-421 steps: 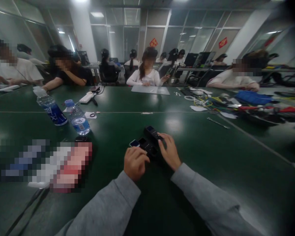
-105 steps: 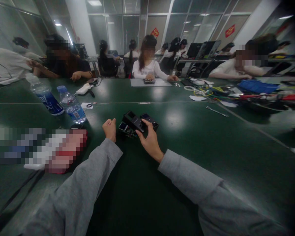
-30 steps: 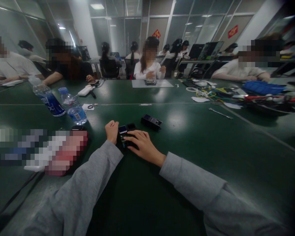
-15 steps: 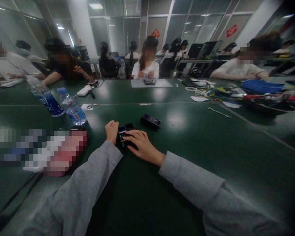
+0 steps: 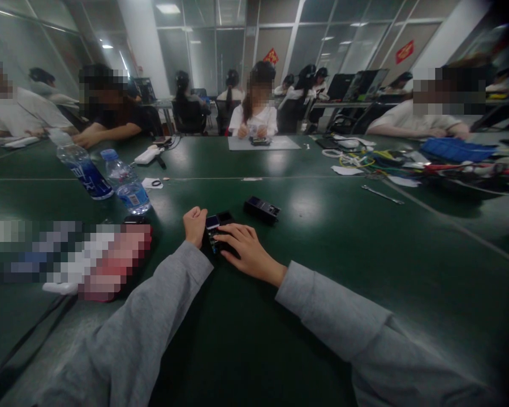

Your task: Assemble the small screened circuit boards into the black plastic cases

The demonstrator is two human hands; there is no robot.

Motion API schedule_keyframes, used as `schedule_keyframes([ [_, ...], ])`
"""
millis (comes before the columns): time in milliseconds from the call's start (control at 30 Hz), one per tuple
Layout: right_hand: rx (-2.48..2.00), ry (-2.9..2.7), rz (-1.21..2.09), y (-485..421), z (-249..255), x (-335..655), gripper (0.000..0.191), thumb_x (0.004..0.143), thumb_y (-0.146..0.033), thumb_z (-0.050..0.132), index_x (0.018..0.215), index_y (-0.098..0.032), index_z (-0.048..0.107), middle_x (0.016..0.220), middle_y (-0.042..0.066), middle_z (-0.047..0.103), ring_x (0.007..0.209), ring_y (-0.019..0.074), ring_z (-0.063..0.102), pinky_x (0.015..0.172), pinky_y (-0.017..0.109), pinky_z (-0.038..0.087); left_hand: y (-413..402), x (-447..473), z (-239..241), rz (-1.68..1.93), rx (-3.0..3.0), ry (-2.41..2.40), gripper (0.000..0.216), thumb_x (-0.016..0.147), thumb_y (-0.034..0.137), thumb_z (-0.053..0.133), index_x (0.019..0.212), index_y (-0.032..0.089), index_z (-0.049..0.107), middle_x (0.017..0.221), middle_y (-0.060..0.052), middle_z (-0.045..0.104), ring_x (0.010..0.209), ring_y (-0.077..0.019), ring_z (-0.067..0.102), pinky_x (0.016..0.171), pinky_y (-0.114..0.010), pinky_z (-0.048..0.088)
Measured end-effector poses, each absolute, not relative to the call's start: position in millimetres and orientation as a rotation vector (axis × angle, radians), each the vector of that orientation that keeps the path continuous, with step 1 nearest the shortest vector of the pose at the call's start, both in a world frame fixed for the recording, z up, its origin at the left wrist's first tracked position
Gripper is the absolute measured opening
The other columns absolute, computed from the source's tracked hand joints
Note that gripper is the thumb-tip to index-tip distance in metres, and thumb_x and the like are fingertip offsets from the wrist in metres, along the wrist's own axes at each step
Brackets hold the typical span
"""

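Note:
A small electronic device with a bare green circuit board (image 5: 213, 242) and a little rectangular screen (image 5: 212, 221) lies on the dark green table between my hands. My left hand (image 5: 194, 226) is closed, its fingers curled against the device's left edge; whatever they grip is hidden. Over the board's right side reaches my right hand (image 5: 250, 249), fingers stretched and slightly apart, with fingertips touching the board. A dark flat part (image 5: 225, 217) shows behind the right fingers, partly covered. Just beyond sits a black boxy housing (image 5: 262, 210), apart from both hands.
Two plastic bottles, one larger (image 5: 87, 172) and one smaller (image 5: 129, 183), stand at left. Blurred-out items, one red (image 5: 114, 263), lie nearer me. A wrench (image 5: 382, 194) is at right, before tangled cables (image 5: 360, 158) and a blue bag-like item (image 5: 456, 150). Several people sit around.
My hands hold nearly the same pose on the device. The whole view has shifted slightly. Across the table at left, a person in black has lowered a raised hand.

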State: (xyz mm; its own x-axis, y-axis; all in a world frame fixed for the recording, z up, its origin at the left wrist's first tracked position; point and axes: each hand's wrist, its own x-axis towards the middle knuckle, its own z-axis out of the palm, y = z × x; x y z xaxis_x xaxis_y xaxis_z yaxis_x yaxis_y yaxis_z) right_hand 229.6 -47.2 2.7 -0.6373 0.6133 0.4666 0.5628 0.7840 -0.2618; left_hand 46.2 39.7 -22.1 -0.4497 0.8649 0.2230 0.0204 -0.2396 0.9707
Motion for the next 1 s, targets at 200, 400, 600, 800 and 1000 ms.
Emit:
schedule_keyframes([
  [200,-0.886,-2.44,0.122,-47.7,4.3,229.3,0.039,0.097,-0.027,0.056,0.136,-0.027,0.051,0.146,0.005,0.05,0.137,0.0231,0.039,0.11,0.046,0.032,39.5,45.7,-21.7,1.737,1.087,1.397,0.041,0.075,0.01,0.061,0.054,0.02,0.027,0.055,0.008,0.023,0.051,-0.0074,0.025,0.047,-0.021,0.021],
  [400,-0.893,-2.451,0.124,-48.4,5.7,229.5,0.039,0.097,-0.028,0.055,0.136,-0.027,0.052,0.146,0.005,0.049,0.138,0.0236,0.039,0.111,0.046,0.032,38.0,46.1,-20.2,1.728,1.092,1.401,0.041,0.075,0.01,0.061,0.054,0.019,0.027,0.055,0.008,0.023,0.051,-0.0074,0.024,0.048,-0.021,0.021],
  [600,-0.896,-2.449,0.105,-47.7,3.7,229.0,0.039,0.097,-0.028,0.056,0.136,-0.026,0.051,0.146,0.005,0.049,0.137,0.0233,0.039,0.111,0.045,0.031,38.9,46.2,-21.5,1.727,1.116,1.396,0.041,0.075,0.011,0.061,0.054,0.019,0.026,0.055,0.008,0.023,0.051,-0.0075,0.023,0.047,-0.021,0.02],
  [800,-0.897,-2.446,0.106,-47.8,3.8,228.8,0.039,0.097,-0.028,0.056,0.136,-0.027,0.052,0.146,0.005,0.049,0.137,0.0235,0.039,0.111,0.046,0.031,38.5,46.4,-20.9,1.734,1.116,1.387,0.042,0.076,0.011,0.061,0.054,0.02,0.026,0.055,0.008,0.023,0.051,-0.0075,0.023,0.047,-0.021,0.019],
  [1000,-0.898,-2.451,0.098,-47.9,3.3,229.7,0.039,0.097,-0.028,0.055,0.136,-0.027,0.051,0.146,0.005,0.049,0.138,0.0234,0.039,0.111,0.046,0.031,38.9,45.7,-21.5,1.731,1.131,1.408,0.042,0.075,0.01,0.061,0.053,0.019,0.026,0.054,0.008,0.023,0.051,-0.0075,0.023,0.048,-0.021,0.02],
])
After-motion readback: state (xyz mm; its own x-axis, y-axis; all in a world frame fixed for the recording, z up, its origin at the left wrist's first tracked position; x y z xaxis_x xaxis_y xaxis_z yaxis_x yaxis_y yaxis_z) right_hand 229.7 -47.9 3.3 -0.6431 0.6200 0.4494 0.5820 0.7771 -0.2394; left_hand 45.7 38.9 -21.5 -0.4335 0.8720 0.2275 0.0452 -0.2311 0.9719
